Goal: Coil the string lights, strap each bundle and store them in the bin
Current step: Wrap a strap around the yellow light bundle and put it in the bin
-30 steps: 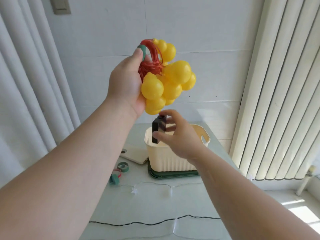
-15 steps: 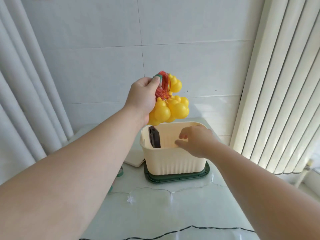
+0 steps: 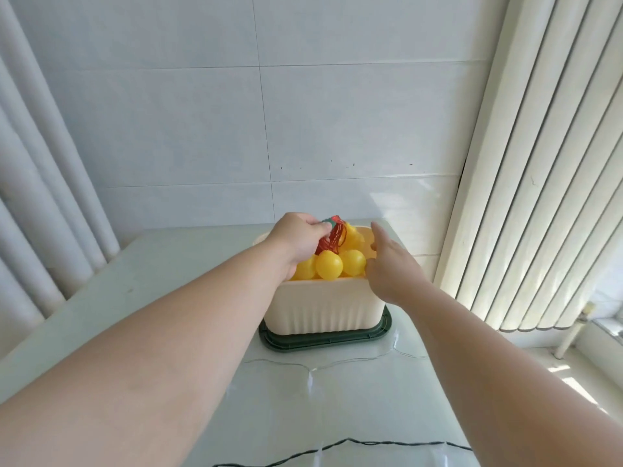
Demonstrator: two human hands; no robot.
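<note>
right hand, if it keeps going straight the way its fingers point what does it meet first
Most likely the yellow bulb bundle at the top of the bin. The right hand looks right beside it, though depth is unclear.

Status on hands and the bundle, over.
Left hand grips yellow bulb bundle by its red coil, bulbs inside bin rim. Right hand open beside bulbs. Nothing blocks the bin mouth.

The left hand [image 3: 296, 235] grips the red wire coil [image 3: 334, 238], green strap [image 3: 326, 223] at its fingertips, with the yellow bulbs [image 3: 328, 264] hanging below its fingers in the mouth of the cream bin [image 3: 323, 308]. The right hand [image 3: 387, 261] is held flat, fingers straight, just right of the bulbs.
</note>
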